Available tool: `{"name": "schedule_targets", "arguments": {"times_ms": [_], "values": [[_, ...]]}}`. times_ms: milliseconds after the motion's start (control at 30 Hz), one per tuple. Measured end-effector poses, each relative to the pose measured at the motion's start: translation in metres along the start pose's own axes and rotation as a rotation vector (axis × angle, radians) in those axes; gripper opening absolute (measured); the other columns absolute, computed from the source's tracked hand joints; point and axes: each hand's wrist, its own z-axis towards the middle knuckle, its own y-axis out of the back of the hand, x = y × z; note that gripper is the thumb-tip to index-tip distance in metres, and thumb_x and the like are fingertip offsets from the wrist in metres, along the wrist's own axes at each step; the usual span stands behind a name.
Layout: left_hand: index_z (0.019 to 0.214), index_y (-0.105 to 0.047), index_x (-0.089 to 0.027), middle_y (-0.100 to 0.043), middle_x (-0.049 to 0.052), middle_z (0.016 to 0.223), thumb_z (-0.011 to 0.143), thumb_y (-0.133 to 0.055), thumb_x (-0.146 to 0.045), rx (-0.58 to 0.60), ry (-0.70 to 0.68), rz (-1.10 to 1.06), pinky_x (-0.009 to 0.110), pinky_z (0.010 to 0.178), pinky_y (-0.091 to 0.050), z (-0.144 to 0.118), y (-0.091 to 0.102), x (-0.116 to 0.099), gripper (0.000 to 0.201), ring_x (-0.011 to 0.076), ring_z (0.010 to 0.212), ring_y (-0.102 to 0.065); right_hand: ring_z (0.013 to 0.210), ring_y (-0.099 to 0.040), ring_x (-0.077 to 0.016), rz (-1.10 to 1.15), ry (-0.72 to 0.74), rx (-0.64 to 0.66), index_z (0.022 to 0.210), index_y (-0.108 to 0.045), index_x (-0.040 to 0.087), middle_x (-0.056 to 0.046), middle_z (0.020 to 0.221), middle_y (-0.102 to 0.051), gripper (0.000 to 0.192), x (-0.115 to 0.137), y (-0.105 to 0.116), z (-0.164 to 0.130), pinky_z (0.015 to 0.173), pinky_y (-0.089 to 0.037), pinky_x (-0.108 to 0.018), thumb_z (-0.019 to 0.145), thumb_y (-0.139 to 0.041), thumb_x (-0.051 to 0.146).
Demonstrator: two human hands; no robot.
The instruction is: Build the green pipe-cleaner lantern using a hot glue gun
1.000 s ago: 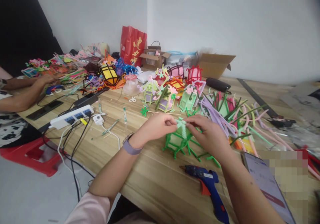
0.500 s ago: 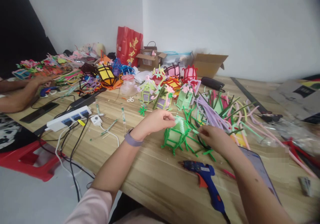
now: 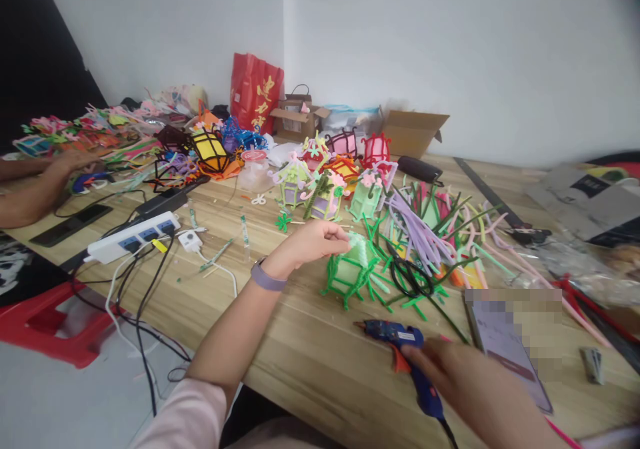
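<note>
My left hand [image 3: 323,242], with a purple band on its wrist, pinches the top of a small green pipe-cleaner lantern [image 3: 347,272]. The lantern stands on the wooden table, with a pale green strip [image 3: 361,249] along its upper side. My right hand [image 3: 445,369] has its thumb and fingers around the grip of a blue hot glue gun [image 3: 395,334], beside the orange trigger. The gun lies on the table, its nozzle pointing left, in front of the lantern. Some of my right fingers are hidden behind the hand.
Pipe cleaners [image 3: 415,225] and black scissors [image 3: 407,275] lie right of the lantern. A phone [image 3: 505,349] is beside my right hand. Several finished lanterns [image 3: 295,182] stand behind. A power strip [image 3: 133,235] with cables sits left. Another person's hand [image 3: 75,165] works at far left.
My right hand has left the scissors and pipe cleaners, coming back and down onto the glue gun's grip. My left hand stays at the lantern's top.
</note>
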Motion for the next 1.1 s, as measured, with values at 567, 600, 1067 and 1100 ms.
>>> {"name": "schedule_targets", "arguments": {"times_ms": [567, 600, 1067, 1100], "values": [[0.071, -0.057, -0.016, -0.045, -0.006, 0.06, 0.073, -0.057, -0.038, -0.006, -0.071, 0.124, 0.022, 0.053, -0.029, -0.006, 0.014, 0.001, 0.022, 0.0082, 0.055, -0.038, 0.064, -0.063, -0.0213, 1.052, -0.407, 0.035, 0.079, -0.069, 0.022, -0.003, 0.069, -0.068, 0.03, -0.004, -0.006, -0.042, 0.062, -0.051, -0.03, 0.074, -0.068, 0.052], [0.071, -0.056, -0.016, -0.044, -0.006, 0.06, 0.073, -0.057, -0.038, -0.017, -0.063, 0.086, 0.022, 0.053, -0.029, -0.007, 0.015, 0.0, 0.022, 0.008, 0.054, -0.038, 0.063, -0.062, -0.0206, 1.177, -0.423, 0.023, 0.082, -0.068, 0.023, -0.003, 0.07, -0.068, 0.031, -0.003, -0.004, -0.045, 0.063, -0.051, -0.03, 0.074, -0.069, 0.053], [0.078, -0.051, -0.018, -0.06, -0.002, 0.07, 0.084, -0.05, -0.034, -0.092, -0.277, -0.144, 0.02, 0.05, -0.035, -0.002, 0.003, 0.014, 0.017, 0.0059, 0.05, -0.044, 0.038, -0.021, -0.0054, 1.709, -0.128, 0.165, 0.07, -0.06, 0.017, 0.008, 0.041, -0.033, 0.038, 0.048, 0.027, -0.002, 0.041, -0.017, -0.025, 0.073, -0.072, 0.054], [0.079, -0.049, -0.019, -0.062, -0.002, 0.072, 0.085, -0.051, -0.035, -0.099, -0.31, -0.12, 0.02, 0.048, -0.035, -0.002, 0.004, 0.015, 0.017, 0.0057, 0.049, -0.044, 0.038, -0.022, -0.0053, 1.713, -0.141, 0.155, 0.072, -0.061, 0.017, 0.008, 0.041, -0.034, 0.038, 0.05, 0.028, -0.001, 0.042, -0.017, -0.025, 0.073, -0.073, 0.053]]}}
